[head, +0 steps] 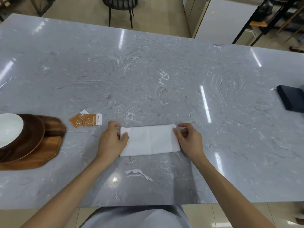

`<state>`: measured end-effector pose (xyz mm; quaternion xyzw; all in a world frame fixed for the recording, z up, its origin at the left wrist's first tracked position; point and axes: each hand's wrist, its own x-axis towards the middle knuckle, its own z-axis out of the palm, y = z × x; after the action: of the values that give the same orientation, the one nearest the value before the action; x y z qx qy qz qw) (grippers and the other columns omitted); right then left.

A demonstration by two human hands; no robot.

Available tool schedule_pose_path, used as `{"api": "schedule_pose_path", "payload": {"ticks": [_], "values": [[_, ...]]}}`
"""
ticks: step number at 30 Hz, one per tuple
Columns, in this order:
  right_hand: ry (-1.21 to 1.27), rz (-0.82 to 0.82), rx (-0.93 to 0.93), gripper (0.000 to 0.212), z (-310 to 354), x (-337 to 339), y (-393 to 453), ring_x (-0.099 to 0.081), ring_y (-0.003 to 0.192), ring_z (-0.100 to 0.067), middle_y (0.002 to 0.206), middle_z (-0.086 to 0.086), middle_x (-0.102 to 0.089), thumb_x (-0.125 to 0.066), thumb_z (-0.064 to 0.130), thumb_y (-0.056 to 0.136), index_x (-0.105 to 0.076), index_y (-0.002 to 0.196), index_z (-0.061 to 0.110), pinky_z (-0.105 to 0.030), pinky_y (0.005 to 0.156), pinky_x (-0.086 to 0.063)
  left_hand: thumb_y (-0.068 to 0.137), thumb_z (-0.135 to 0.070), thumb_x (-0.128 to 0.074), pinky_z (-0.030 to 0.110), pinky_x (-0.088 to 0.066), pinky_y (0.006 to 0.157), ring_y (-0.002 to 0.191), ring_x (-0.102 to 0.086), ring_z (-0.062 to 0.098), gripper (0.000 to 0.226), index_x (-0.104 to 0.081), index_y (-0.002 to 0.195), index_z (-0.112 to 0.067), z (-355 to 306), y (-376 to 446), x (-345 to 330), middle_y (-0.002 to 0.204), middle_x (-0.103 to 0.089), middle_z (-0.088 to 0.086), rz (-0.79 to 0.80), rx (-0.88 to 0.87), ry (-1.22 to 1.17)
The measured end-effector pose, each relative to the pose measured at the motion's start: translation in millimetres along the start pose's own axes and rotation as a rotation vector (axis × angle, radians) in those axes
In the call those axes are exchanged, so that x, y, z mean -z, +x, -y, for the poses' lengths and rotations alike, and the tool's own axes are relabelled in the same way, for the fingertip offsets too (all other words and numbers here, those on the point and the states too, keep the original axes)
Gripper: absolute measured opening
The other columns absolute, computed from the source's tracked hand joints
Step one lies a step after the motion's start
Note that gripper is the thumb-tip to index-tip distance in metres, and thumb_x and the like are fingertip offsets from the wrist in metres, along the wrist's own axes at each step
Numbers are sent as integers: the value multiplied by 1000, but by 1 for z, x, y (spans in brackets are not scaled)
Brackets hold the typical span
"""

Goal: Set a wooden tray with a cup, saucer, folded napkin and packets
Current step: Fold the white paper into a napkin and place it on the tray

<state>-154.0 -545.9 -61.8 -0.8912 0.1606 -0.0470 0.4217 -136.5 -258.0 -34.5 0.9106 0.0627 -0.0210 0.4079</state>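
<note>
One white napkin (150, 140), soft paper or cloth, folded into a long rectangle with a centre crease, lies flat on the polished grey marble-patterned table (148, 76) at the 6 o'clock side. The left hand (113, 139) pinches its left end between curled fingers and thumb; the right hand (189, 137) pinches its right end the same way.

Two orange paper packets (85, 120), flat, square and white-edged, overlap just beside the napkin's left end, toward 10 o'clock from it.

At 9 o'clock: one wooden tray (51, 145), glossy brown grain, rounded corners. On it rests one dark brown round saucer (35, 130); on that sits one white glazed cup (9, 127), partly cut off by the frame edge.

At 3 o'clock: one dark, flat, matte box (291, 97).

At 12 o'clock, beyond the table: one black chair (120, 7).
</note>
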Motion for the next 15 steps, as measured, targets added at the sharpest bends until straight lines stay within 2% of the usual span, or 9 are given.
{"api": "schedule_pose_path", "payload": {"ticks": [5,9,13,15], "values": [[-10,27,-14,28,3,2,3,-65,76,4,84,15,-69,-70,41,95,-66,117,25,-5,63,-46,86,-16,-69,40,-53,71,78,-64,29,47,-46,125,-7,-4,-7,-2,74,-66,3,24,8,54],[3,18,-44,26,2,-2,0,-66,79,3,88,14,-71,-70,39,95,-69,115,21,-6,63,-48,87,-12,-65,35,-46,65,75,-63,26,40,-48,123,-9,-3,-9,-2,71,-64,2,33,37,39],[14,6,-56,27,5,-2,-2,-67,81,2,89,11,-72,-70,38,96,-71,114,19,-12,69,-51,87,-9,-62,41,-52,71,82,-65,32,38,-47,123,-8,-2,-8,-2,81,-67,10,91,53,46],[12,8,-65,28,8,-1,-3,-66,81,1,90,9,-71,-69,36,96,-70,117,16,-17,72,-54,86,-10,-65,42,-53,78,94,-64,34,46,-45,128,-7,-3,-9,-1,94,-67,13,106,58,63]]}}
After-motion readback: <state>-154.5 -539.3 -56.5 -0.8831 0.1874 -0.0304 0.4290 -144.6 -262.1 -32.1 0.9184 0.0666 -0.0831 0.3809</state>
